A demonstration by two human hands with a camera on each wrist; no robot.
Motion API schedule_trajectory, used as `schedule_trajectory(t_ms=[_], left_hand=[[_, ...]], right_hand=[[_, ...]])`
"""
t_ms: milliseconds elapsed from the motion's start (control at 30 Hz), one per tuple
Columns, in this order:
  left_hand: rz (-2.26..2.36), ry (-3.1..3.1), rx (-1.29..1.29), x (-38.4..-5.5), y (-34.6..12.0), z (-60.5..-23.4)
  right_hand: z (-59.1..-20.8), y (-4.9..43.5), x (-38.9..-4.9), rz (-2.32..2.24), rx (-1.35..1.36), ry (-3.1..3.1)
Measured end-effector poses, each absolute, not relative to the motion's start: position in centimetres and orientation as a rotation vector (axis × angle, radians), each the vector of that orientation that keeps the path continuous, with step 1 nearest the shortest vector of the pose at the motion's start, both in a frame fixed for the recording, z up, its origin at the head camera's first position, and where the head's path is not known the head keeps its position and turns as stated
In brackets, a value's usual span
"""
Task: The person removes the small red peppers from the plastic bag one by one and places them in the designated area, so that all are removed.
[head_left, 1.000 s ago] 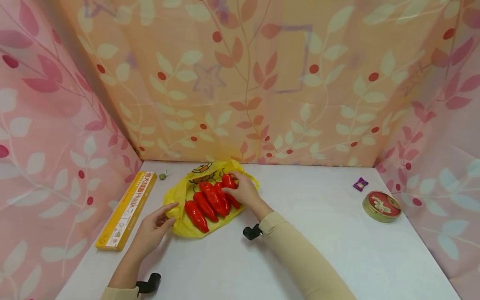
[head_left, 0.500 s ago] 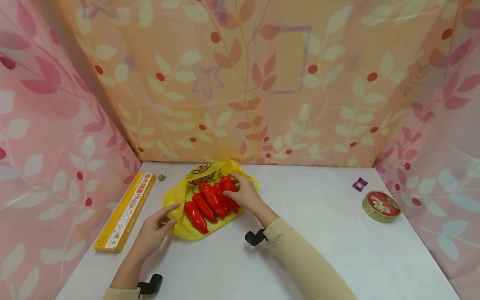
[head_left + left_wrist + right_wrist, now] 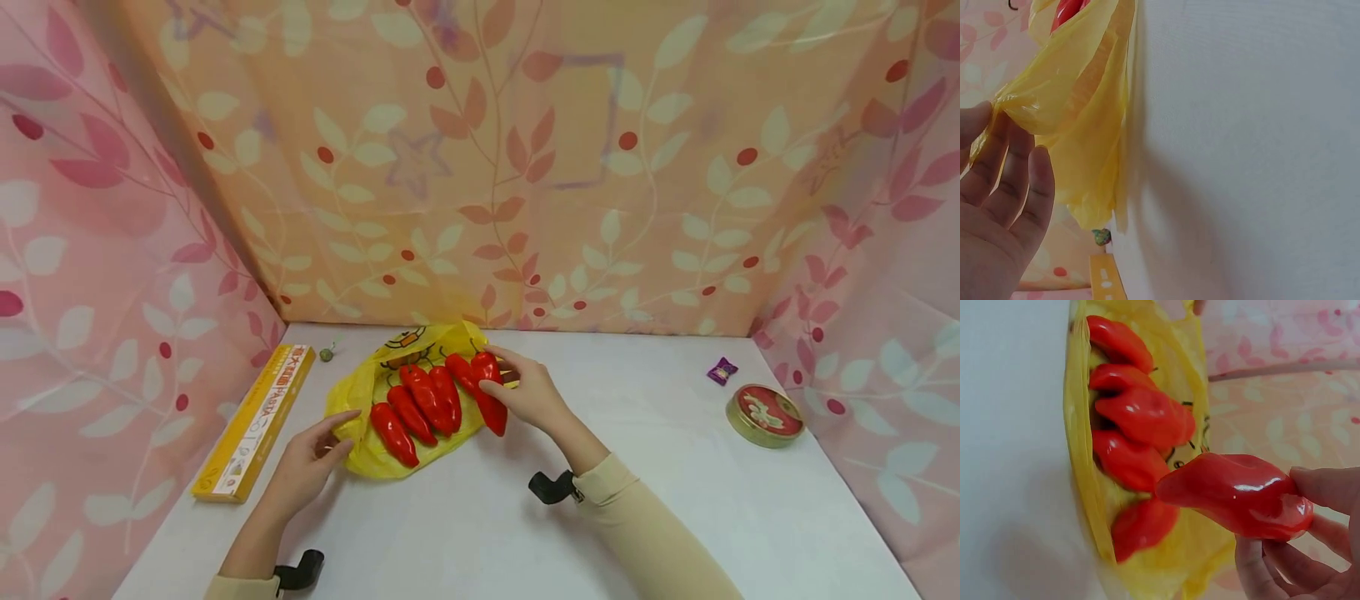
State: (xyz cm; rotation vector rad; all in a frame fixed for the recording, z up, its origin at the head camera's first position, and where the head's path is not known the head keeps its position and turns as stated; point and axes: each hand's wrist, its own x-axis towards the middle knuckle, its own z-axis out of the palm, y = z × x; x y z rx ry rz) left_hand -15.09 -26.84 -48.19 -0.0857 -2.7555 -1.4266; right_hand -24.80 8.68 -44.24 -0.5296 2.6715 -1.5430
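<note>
A yellow plastic bag (image 3: 360, 454) lies on the white table with its mouth toward me and several red peppers (image 3: 426, 398) inside. My left hand (image 3: 303, 467) pinches the bag's left edge; the left wrist view shows the thumb and fingers (image 3: 1013, 165) on the gathered plastic (image 3: 1054, 87). My right hand (image 3: 534, 390) grips one red pepper (image 3: 489, 392) by its upper part, at the bag's right side. In the right wrist view this pepper (image 3: 1235, 494) is held between thumb and fingers, in front of the other peppers (image 3: 1147, 415).
A yellow pasta box (image 3: 255, 425) lies at the left, with a small green round item (image 3: 326, 354) behind it. At the right are a purple wrapped candy (image 3: 722, 371) and a round red and gold tin (image 3: 765, 415). Patterned cloth walls (image 3: 480, 167) enclose the table.
My right hand has moved right with one pepper, drawing it away from the others in the bag. Another pepper now shows where it was. The left hand has stayed at the bag's edge.
</note>
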Motion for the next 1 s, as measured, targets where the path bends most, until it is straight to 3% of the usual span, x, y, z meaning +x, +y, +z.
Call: schedule_trajectory(t_ms=[533,1000], left_hand=[[-1.526,-2.741,-0.076,-15.0,-26.7,-47.9],[-1.455,-2.778,-0.061,-15.2,-26.8,-48.3]], right_hand=[[-43.4,16.5,-22.6,-1.512,-0.357,2.766],[-46.2,23.8,-21.0,-1.439,-0.158,2.823]])
